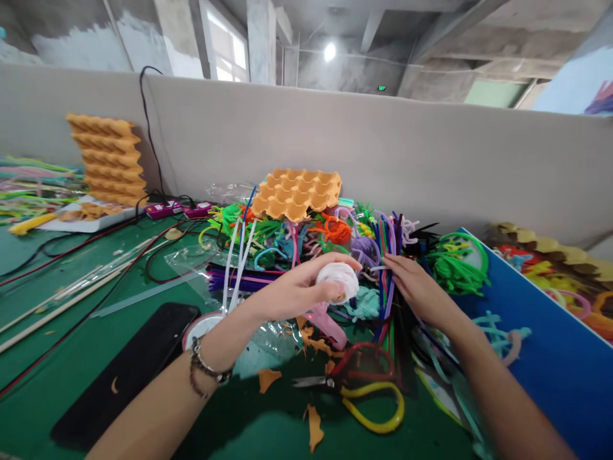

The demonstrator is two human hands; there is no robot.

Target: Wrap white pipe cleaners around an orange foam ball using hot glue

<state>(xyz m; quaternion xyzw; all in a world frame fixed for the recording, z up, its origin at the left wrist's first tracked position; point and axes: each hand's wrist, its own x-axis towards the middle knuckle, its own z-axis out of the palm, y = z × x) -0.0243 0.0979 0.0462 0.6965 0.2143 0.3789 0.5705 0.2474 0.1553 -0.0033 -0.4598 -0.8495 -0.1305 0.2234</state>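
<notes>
My left hand (299, 289) is raised over the green table and grips a white fuzzy ball of coiled pipe cleaner (339, 279). My right hand (416, 285) reaches into the heap of coloured pipe cleaners (383, 249), its fingers touching a pale lavender one next to the bundle of dark blue and purple stems. A pink pipe cleaner piece (330, 326) lies just under the left hand. Scissors with red and yellow handles (368, 390) rest on the table below both hands.
An orange egg tray (297, 191) sits on the heap; a stack of egg trays (108, 160) stands far left. A black phone (129, 370), a round tape roll (201, 326), thin sticks (62, 300), cables, orange scraps and a blue divider (550, 358) surround the hands.
</notes>
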